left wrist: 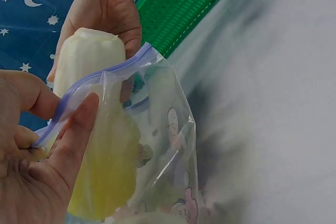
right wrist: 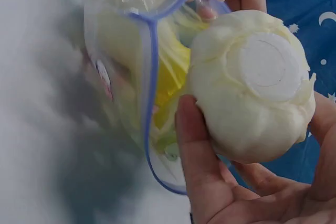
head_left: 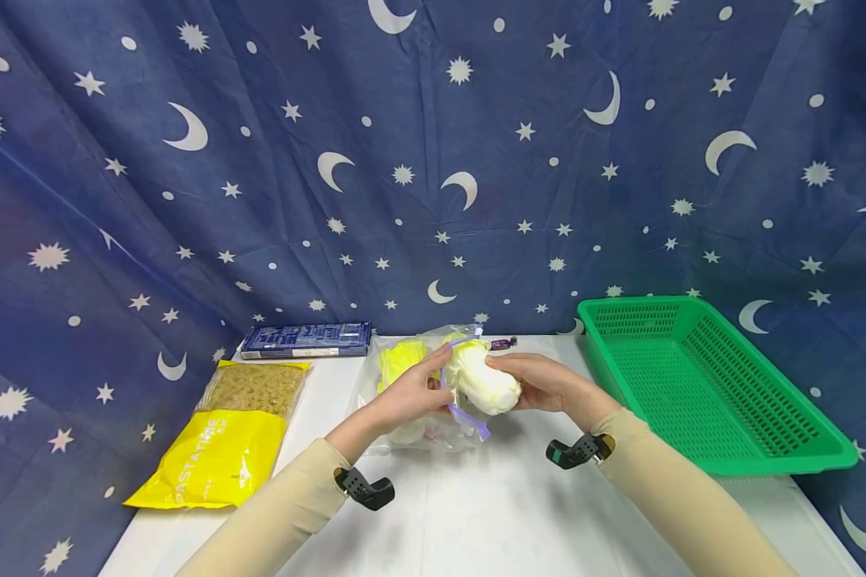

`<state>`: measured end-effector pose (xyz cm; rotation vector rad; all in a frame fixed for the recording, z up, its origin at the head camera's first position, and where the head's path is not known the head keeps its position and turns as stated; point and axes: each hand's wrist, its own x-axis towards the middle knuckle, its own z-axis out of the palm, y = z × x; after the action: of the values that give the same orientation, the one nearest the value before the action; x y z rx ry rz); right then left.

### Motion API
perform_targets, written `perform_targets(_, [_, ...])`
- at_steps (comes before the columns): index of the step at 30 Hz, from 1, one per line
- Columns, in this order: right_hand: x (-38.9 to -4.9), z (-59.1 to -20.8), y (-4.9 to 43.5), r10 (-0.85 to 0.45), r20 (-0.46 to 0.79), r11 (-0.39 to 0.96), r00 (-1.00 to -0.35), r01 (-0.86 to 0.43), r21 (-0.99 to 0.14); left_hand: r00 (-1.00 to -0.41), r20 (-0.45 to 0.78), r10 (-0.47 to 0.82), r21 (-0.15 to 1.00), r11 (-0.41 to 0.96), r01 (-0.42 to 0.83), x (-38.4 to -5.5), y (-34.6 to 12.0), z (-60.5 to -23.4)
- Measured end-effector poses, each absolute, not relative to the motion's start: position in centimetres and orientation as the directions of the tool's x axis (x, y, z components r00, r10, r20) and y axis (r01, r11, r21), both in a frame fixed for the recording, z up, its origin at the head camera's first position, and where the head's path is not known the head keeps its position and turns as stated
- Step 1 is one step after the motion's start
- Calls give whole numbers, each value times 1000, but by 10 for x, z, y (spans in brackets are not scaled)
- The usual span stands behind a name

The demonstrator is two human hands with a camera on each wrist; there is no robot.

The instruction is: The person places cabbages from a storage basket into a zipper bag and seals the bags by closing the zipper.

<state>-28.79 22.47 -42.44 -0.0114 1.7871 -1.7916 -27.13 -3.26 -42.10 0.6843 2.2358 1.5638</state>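
Note:
In the head view, my right hand (head_left: 552, 386) grips a pale napa cabbage (head_left: 487, 383) with its white cut base toward me. The cabbage's leafy end is at the mouth of a clear zip bag (head_left: 469, 425) with a purple seal. My left hand (head_left: 407, 399) pinches the bag's rim and holds the mouth apart, fingers and thumb on the seal in the left wrist view. Something bright yellow (head_left: 400, 361) shows inside the bag; its kind is hard to tell. The right wrist view shows my right thumb and fingers around the cabbage (right wrist: 226, 93).
A yellow pasta bag (head_left: 220, 457) lies at left, with a dark blue packet (head_left: 306, 340) behind it. A green basket (head_left: 714, 461) stands at right. A small purple-wrapped piece (head_left: 503, 344) lies behind the cabbage. A starry blue curtain (head_left: 404, 200) hangs behind the white table (head_left: 433, 521).

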Motion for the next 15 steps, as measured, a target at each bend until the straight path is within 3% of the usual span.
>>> perform_targets(6, [-286, -432, 218, -423, -400, -62, -813, 466, -882, -835, -10, 550, 951, 264, 162, -269, -32, -422])
perform_targets(15, [-281, -440, 207, -399, -416, -157, -817, 508, -847, -827, 5, 562, 964, 218, 155, -268, -30, -423])
